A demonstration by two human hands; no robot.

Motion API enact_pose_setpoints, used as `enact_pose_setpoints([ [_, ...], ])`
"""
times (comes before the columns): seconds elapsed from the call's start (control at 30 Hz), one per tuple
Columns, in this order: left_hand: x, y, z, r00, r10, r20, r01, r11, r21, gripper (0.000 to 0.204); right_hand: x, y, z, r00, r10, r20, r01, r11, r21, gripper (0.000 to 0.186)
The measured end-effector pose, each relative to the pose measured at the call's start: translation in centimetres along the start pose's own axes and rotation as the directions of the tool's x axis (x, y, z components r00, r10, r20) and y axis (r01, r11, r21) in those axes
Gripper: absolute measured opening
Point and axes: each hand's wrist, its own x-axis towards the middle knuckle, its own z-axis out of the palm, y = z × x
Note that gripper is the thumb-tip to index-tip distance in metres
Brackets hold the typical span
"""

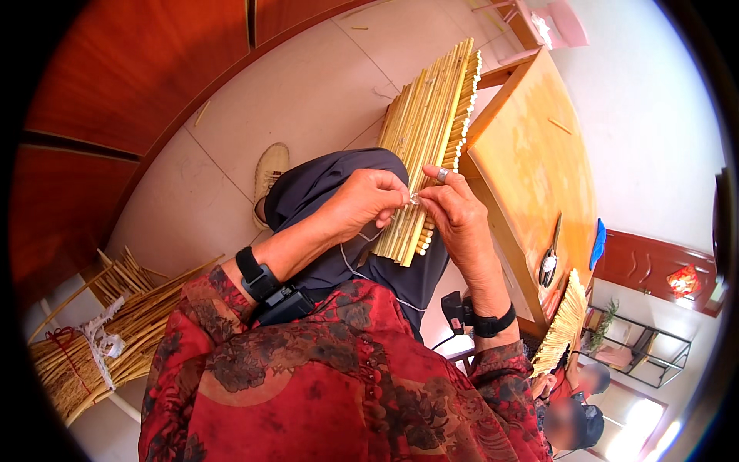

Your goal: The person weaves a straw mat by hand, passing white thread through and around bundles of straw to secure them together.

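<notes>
The head camera, the left one of a side-by-side pair, looks steeply down from above the wearer's shirt (pixel 308 377), which fills the lower middle at close range. It faces the lap, with the left hand (pixel 373 202) and right hand (pixel 456 212) near the centre, within arm's reach. Its wide fisheye lens bends the cabinet (pixel 138 69) at upper left and takes in a distant shelf (pixel 640 349) at right.

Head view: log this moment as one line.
left hand: pinching thin white cord | right hand: pinching same cord | layered yellow mat of straight stalks: beneath both hands | dark-handled metal scissors: on glossy wooden table
</notes>
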Motion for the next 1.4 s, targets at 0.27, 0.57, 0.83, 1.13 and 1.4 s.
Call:
enact_pose_setpoints([
  [0.27,-0.5,0.6,0.4,0.995,0.082,-0.048,-0.063,0.947,0.314,0.008,-0.1,0.0,0.2,0.997,-0.064,-0.052,0.057,0.991,-0.122,0.01],
  [0.57,0.2,-0.1,0.5,0.99,0.137,-0.033,-0.119,0.937,0.328,0.01,0.4,0.4,-0.6,0.984,-0.102,-0.144,0.065,0.967,-0.245,0.014],
  [0.83,0.4,0.0,1.0,0.994,0.109,-0.029,-0.094,0.945,0.315,0.011,1.2,0.0,-1.7,0.987,-0.132,-0.088,0.091,0.926,-0.365,0.018],
  [1.13,0.1,-0.1,0.9,0.99,0.141,-0.009,-0.129,0.926,0.355,0.011,2.4,-1.5,-2.9,0.98,-0.136,0.143,0.175,0.933,-0.313,0.035],
  [1.4,-0.1,0.1,1.0,0.99,0.144,-0.005,-0.133,0.929,0.347,0.011,3.2,-0.3,-1.9,0.96,-0.14,0.241,0.214,0.924,-0.316,0.017],
])
